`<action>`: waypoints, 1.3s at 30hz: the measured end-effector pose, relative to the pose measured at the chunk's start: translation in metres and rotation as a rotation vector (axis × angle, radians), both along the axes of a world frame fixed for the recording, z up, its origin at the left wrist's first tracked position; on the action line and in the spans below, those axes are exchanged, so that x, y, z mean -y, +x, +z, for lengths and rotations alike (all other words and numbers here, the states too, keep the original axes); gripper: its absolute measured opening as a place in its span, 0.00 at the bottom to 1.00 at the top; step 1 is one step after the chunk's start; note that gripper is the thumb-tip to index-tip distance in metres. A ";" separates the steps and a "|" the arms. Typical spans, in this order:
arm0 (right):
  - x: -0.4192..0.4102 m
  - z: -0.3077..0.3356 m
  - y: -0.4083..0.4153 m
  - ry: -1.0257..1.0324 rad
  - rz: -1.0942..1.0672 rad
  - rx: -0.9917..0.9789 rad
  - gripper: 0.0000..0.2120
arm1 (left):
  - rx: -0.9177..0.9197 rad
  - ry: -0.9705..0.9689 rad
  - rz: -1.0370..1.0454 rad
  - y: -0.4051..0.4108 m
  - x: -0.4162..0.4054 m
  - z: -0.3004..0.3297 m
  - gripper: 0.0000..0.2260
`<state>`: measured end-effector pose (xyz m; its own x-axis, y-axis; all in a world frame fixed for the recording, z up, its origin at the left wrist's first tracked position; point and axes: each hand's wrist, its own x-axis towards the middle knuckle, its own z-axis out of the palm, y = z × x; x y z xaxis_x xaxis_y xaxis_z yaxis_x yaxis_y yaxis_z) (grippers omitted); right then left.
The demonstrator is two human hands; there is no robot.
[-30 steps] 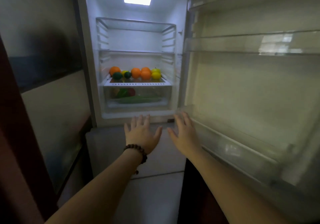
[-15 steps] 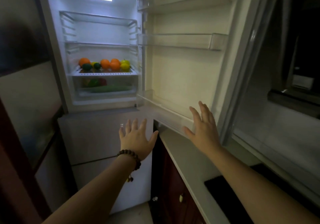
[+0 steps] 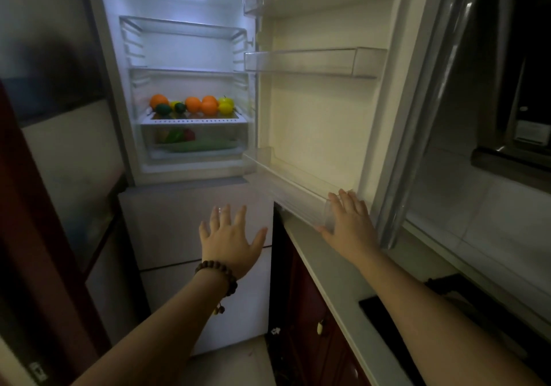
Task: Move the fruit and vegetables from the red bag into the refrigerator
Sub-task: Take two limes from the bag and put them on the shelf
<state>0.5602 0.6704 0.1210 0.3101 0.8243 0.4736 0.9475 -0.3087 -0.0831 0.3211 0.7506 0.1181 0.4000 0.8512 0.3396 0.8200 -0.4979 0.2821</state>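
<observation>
Hands: left [image 3: 229, 242] spread, empty; right [image 3: 350, 224] flat against the door [image 3: 322, 117] bin. Fruit [image 3: 193, 106] shelved: likely light, firm, smooth; cup each whole.

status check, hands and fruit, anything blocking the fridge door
Left hand open, empty. Right hand flat on open door's bottom bin. Fruit shelved. Nothing seen blocking.

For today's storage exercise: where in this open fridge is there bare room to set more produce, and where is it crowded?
Free: the two glass shelves above the fruit, and the door bins, which look bare. Crowded: the shelf holding the oranges, lemons and dark green fruits, and the drawer beneath, with vegetables inside. The right hand touches the lowest door bin's corner.
</observation>
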 end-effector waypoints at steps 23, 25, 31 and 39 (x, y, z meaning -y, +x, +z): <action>-0.058 0.075 -0.144 0.220 0.606 0.774 0.28 | 0.120 0.078 0.373 -0.120 -0.006 0.015 0.33; -0.079 0.080 -0.161 0.202 0.663 0.860 0.31 | 0.109 0.088 0.400 -0.129 -0.011 0.014 0.33; -0.144 0.090 -0.212 0.118 0.758 0.994 0.36 | 0.097 0.078 0.479 -0.154 -0.035 0.009 0.34; -0.247 0.083 -0.288 0.168 0.800 0.872 0.28 | 0.137 0.079 0.530 -0.176 -0.102 -0.006 0.34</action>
<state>0.2727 0.9179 0.2039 -0.7425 0.5445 0.3902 0.6231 0.3475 0.7007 0.1456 0.8523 0.1116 -0.1284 0.8941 0.4291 0.9226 -0.0511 0.3824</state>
